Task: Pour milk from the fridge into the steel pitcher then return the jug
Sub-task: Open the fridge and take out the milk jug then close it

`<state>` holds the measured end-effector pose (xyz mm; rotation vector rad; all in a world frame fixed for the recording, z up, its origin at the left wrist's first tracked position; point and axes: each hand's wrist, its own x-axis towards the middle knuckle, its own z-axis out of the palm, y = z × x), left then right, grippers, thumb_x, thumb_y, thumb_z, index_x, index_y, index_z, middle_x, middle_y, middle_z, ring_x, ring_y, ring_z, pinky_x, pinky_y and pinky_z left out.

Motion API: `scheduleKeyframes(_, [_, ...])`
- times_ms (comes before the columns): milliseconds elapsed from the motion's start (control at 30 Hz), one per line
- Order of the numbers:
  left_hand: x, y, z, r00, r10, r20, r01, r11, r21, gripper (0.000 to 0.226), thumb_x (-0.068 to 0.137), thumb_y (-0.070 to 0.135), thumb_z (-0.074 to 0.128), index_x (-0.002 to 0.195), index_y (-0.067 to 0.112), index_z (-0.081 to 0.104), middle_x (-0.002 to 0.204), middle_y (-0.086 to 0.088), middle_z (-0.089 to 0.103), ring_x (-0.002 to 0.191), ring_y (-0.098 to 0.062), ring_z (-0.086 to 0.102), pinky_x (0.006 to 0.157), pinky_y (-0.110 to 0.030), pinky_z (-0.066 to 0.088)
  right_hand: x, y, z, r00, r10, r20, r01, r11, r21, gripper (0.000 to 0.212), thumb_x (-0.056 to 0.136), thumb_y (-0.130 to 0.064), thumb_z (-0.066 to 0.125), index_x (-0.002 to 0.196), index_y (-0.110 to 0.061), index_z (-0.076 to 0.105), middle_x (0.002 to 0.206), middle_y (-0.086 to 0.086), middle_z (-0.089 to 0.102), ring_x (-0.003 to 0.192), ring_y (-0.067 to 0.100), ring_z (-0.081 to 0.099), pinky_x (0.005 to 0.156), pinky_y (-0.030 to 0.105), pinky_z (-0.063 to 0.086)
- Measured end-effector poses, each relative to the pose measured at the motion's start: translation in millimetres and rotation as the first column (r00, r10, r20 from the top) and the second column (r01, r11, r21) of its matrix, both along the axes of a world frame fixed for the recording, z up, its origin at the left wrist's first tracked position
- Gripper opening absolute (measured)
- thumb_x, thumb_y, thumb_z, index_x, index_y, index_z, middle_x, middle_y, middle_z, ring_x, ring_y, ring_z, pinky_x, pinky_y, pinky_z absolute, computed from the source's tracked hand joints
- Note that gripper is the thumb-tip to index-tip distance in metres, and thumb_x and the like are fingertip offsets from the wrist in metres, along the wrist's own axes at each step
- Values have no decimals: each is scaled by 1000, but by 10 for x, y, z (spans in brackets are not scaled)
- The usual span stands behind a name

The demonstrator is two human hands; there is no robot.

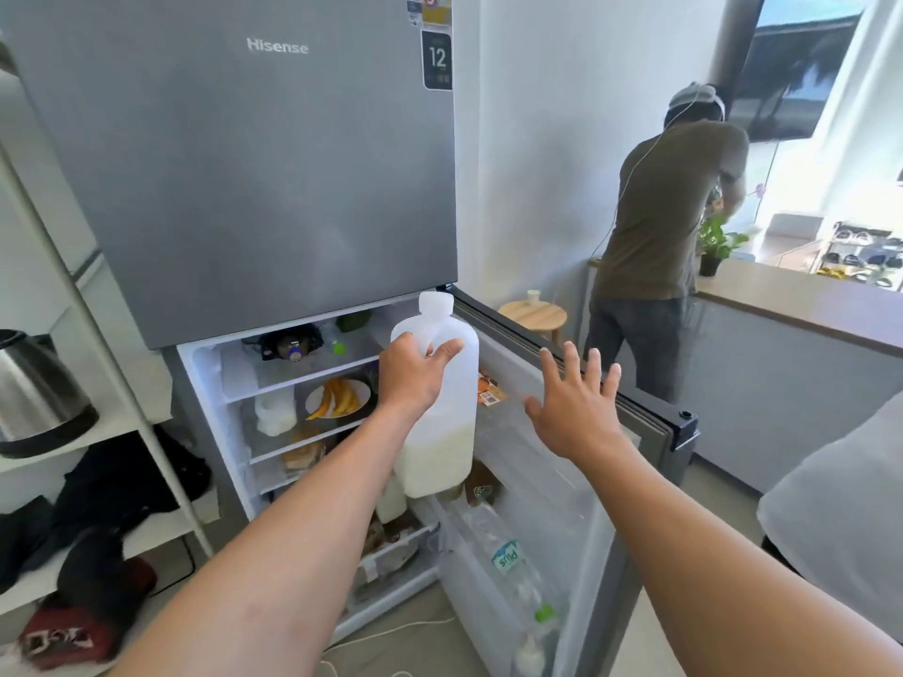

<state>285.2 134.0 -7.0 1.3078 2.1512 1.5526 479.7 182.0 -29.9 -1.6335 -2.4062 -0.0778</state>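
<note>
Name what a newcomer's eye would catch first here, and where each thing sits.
At centre, the left hand grips a translucent milk jug, partly full, before the open fridge shelves. Beside it, the right hand is spread open near the fridge door. The closed grey upper door fills the top left.

Head view: looking forward and down from the wearer's head.
Facing: pointing at the fridge [273, 188], centre-left.
Nearness: sitting close, the fridge filling the frame's left half.
</note>
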Motion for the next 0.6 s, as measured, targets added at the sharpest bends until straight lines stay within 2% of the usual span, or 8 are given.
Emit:
scheduleKeyframes(100, [108, 25, 5, 999, -36, 7, 36, 999, -14, 47, 85, 50, 73, 67, 16, 47, 66, 1, 53, 67, -25, 51, 61, -34, 41, 152, -63, -9, 998, -61, 27, 63, 994, -90, 76, 97, -58, 29, 155, -22, -6, 162, 14, -4, 147, 42, -3, 115, 62, -1])
scheduleKeyframes(200, [172, 14, -28, 999, -39, -26, 38, 999, -38, 48, 85, 51, 73, 66, 17, 46, 66, 2, 53, 70, -28, 53, 66, -38, 46, 220, -134, -22, 996, -37, 86, 43, 997, -68, 79, 95, -62, 27, 155, -22, -7, 162, 15, 3, 147, 40, 1, 116, 59, 2])
scheduleKeyframes(433, [81, -104, -89, 1000, -10, -10, 10, 1000, -16, 43, 84, 50, 74, 67, 21, 48, 68, 6, 54, 62, -9, 51, 50, -24, 35, 127, -257, 31, 989, -47, 142, 51, 998, -24, 88, 89, -73, 27, 155, -24, -3, 161, 15, 15, 146, 40, 12, 116, 57, 11])
scheduleKeyframes(600, [-87, -232, -43, 999, 49, -25, -49, 998, -31, 42, 84, 49, 74, 69, 19, 49, 68, 7, 53, 58, -12, 49, 45, -16, 28, -68, -454, 68, 979, -44, 200, 43, 999, 8, 89, 87, -76, 25, 155, -21, 6, 156, 19, 26, 141, 45, 24, 113, 57, 20])
